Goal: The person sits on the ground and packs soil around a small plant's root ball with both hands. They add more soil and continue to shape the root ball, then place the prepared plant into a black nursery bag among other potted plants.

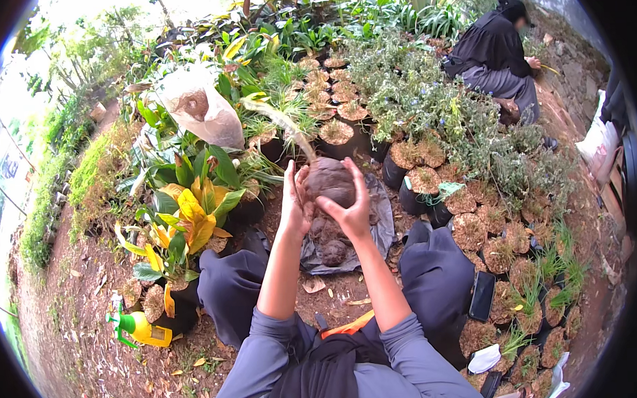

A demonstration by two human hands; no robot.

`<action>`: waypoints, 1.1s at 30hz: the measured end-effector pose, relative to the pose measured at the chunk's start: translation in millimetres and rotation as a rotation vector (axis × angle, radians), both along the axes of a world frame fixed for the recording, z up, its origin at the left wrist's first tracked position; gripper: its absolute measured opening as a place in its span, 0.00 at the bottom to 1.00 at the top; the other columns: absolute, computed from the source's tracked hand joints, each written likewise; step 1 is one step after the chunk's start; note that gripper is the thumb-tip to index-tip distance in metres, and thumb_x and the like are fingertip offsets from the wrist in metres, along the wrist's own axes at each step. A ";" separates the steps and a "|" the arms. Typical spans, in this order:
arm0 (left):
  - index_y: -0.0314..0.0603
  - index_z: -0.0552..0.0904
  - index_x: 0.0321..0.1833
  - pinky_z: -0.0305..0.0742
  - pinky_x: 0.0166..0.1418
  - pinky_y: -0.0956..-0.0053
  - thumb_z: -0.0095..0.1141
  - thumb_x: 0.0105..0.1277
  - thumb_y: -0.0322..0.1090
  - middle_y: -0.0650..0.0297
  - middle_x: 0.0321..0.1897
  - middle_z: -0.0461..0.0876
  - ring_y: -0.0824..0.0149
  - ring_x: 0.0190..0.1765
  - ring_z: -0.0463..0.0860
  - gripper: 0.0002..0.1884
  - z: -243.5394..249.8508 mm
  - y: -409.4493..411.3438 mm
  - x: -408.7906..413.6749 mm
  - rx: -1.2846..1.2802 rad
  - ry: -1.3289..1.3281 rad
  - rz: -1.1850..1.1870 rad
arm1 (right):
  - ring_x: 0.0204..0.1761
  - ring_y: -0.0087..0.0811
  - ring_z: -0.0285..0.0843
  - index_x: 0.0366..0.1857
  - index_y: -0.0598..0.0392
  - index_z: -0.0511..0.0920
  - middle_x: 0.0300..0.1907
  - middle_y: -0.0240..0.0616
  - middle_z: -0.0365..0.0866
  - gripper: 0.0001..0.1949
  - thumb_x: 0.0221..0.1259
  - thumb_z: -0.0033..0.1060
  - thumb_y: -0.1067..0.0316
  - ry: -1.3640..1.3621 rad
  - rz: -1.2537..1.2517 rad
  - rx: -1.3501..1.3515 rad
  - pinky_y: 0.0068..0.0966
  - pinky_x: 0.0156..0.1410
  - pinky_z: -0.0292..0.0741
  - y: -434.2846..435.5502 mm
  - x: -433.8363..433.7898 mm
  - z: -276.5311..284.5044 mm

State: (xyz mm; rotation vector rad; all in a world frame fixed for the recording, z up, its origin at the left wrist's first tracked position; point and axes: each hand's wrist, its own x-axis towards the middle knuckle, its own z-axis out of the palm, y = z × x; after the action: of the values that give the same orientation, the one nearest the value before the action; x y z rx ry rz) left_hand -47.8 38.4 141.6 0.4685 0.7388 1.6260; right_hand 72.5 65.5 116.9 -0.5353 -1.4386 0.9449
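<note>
Between my two palms is a rounded ball of dark brown mud or soil (332,180). A pale, slender stem or leaf (287,124) sticks out from its far side, tilting up and left. My left hand (298,202) cups the ball's left side. Against its right and near sides press the fingers and thumb of my right hand (354,200). Below the ball, a grey plastic sheet (383,218) lies on the ground between my knees. Brown soil clumps (333,252) rest on that sheet, partly hidden by my hands and forearms.
A translucent bag (224,123) holding brown fibre sits among plants at left. Closer are a yellow-leaved plant (195,216) and a yellow-green spray bottle (149,330). Black-bagged pots (425,180) line the right, with a phone (481,297). Another person (490,56) crouches far right.
</note>
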 end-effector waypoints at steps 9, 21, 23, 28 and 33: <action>0.42 0.72 0.61 0.71 0.63 0.62 0.38 0.69 0.61 0.56 0.55 0.77 0.59 0.57 0.78 0.31 -11.1 -3.1 35.5 0.150 -0.089 0.066 | 0.65 0.45 0.64 0.64 0.57 0.67 0.62 0.48 0.67 0.40 0.49 0.67 0.43 -0.198 -0.302 0.231 0.47 0.72 0.55 -15.2 -8.2 3.7; 0.42 0.75 0.57 0.71 0.60 0.68 0.38 0.73 0.50 0.61 0.52 0.78 0.67 0.53 0.77 0.22 -51.5 10.8 29.1 0.242 -0.036 0.055 | 0.66 0.44 0.64 0.60 0.53 0.71 0.62 0.44 0.70 0.34 0.55 0.57 0.40 -0.475 -0.290 0.280 0.59 0.72 0.43 -19.3 -0.9 26.9; 0.41 0.76 0.54 0.71 0.59 0.71 0.38 0.74 0.47 0.62 0.49 0.79 0.70 0.51 0.77 0.20 -55.2 11.5 29.8 0.250 0.010 0.076 | 0.66 0.44 0.64 0.59 0.54 0.72 0.61 0.44 0.71 0.33 0.56 0.57 0.40 -0.448 -0.273 0.267 0.57 0.72 0.43 -21.5 0.7 27.4; 0.38 0.75 0.57 0.71 0.60 0.71 0.37 0.74 0.52 0.60 0.49 0.79 0.68 0.51 0.78 0.24 -27.7 4.2 32.6 0.076 0.128 0.202 | 0.68 0.46 0.62 0.61 0.55 0.70 0.64 0.46 0.68 0.32 0.62 0.49 0.40 -0.507 -0.265 0.186 0.59 0.71 0.45 -11.8 1.1 19.9; 0.38 0.67 0.67 0.69 0.65 0.63 0.29 0.71 0.65 0.55 0.61 0.74 0.58 0.59 0.76 0.37 -18.7 1.2 24.0 0.015 0.093 0.203 | 0.66 0.44 0.65 0.65 0.56 0.66 0.64 0.47 0.67 0.34 0.57 0.62 0.49 -0.367 -0.255 0.059 0.50 0.72 0.54 -10.5 -1.9 3.5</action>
State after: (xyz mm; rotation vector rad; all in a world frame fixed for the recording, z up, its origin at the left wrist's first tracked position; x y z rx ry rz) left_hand -23.8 39.7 122.9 0.4956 0.8669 1.8090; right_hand 70.6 55.0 120.4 -0.8588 -1.6704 0.6195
